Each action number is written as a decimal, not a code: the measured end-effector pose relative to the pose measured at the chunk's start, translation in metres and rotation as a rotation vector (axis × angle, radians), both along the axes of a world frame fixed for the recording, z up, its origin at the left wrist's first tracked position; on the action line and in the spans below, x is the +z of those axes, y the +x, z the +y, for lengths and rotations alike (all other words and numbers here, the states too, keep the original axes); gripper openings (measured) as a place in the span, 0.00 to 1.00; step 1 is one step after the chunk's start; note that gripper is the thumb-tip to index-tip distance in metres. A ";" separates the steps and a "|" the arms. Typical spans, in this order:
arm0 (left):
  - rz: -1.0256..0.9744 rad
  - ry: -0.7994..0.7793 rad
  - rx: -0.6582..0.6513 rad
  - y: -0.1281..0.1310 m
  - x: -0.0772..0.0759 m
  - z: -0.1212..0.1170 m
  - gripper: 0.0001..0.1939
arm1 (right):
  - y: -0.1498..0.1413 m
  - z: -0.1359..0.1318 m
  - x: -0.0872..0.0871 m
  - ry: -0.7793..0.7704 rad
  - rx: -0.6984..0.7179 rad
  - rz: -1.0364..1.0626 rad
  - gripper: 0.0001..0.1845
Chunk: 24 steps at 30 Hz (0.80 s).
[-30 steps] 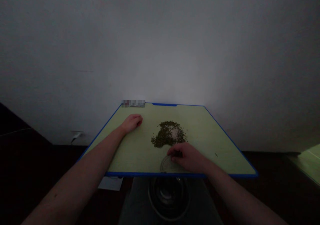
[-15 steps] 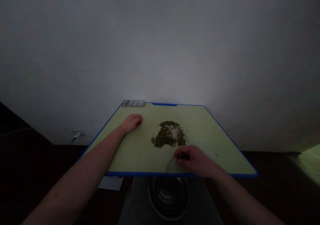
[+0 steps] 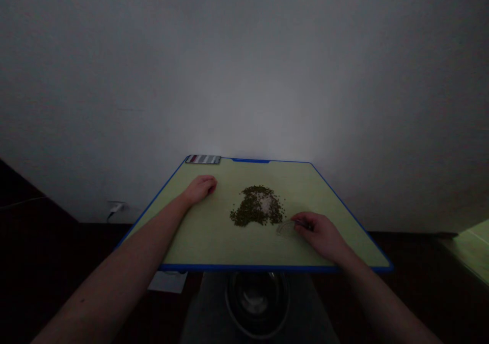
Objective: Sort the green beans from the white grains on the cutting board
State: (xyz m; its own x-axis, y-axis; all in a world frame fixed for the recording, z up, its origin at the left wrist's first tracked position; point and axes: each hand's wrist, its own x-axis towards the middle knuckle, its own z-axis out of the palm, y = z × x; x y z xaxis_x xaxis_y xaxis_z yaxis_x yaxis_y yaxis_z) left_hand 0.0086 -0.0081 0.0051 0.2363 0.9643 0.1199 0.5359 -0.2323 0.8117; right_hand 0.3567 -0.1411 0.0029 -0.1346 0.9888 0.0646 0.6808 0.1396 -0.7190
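**Heap of green mung beans (image 3: 257, 206) and clear plastic lid (image 3: 286, 228) being handled on a blue-rimmed, pale green cutting board (image 3: 324, 250)**

Right hand (image 3: 317, 234): the clear plastic lid, a thin round piece, is being grasped at its edge by the fingers (image 3: 300, 219). The lid is being held on or just above the board, just beside the lower right edge of the heap; contact with the board cannot be told.

Left hand (image 3: 200, 189): a loose clench is being kept, with the fingers curled under and the hand resting on the far left part of the board. Nothing is being seen in it. It is being kept well apart from the heap.

Heap of green mung beans: an irregular mound is being carried near the middle of the board, with a pale patch (image 3: 263, 200) being left visible within it. What the patch is cannot be told.

Surroundings: a slim smartphone (image 3: 202, 159) is being carried at the far left corner of the board. A round dark bowl (image 3: 256, 303) and a white paper sheet (image 3: 167, 281) are being seen beyond the near edge of the board, below it. A plain white wall (image 3: 244, 79) is being seen behind the board.
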 end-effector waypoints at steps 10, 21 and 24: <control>-0.010 -0.008 0.008 -0.001 -0.002 0.000 0.14 | 0.010 0.008 0.000 0.081 -0.132 -0.114 0.15; -0.022 0.005 -0.014 -0.003 -0.005 0.002 0.12 | 0.014 0.016 -0.002 0.091 -0.161 -0.114 0.16; -0.010 0.010 -0.008 -0.002 -0.003 0.001 0.13 | 0.009 0.018 -0.001 0.097 -0.136 -0.123 0.15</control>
State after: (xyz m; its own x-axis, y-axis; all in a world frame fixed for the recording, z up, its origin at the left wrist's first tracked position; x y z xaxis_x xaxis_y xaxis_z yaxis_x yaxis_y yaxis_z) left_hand 0.0068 -0.0072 0.0017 0.2426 0.9611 0.1317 0.5260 -0.2444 0.8146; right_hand 0.3659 -0.1234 0.0014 -0.0128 0.9883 0.1520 0.7799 0.1050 -0.6171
